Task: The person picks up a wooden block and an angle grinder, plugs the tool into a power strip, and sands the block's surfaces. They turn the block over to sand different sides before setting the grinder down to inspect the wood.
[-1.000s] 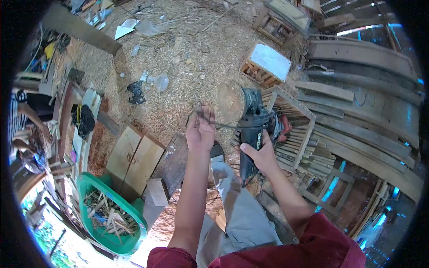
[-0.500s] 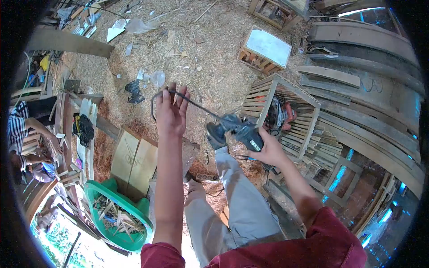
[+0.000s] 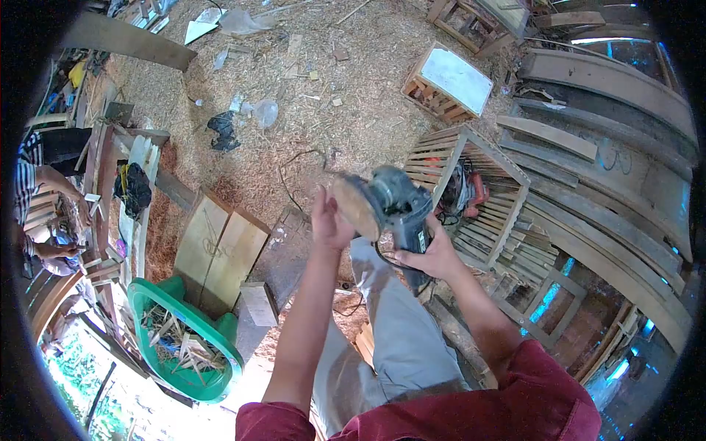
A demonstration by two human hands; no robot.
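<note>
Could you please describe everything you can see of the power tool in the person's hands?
It is a handheld disc sander with a dark blue-grey, plastic-looking body and a round tan disc at its head, tilted and facing left. A pale label sits on the grip. The right hand wraps the grip; the left hand rests against the disc's edge. A black cord loops beneath it. It is held up in the air, off any surface.

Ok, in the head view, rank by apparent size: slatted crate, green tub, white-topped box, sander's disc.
1. Slatted crate and green tub, about alike.
2. White-topped box.
3. Sander's disc, though nearest the camera.
</note>
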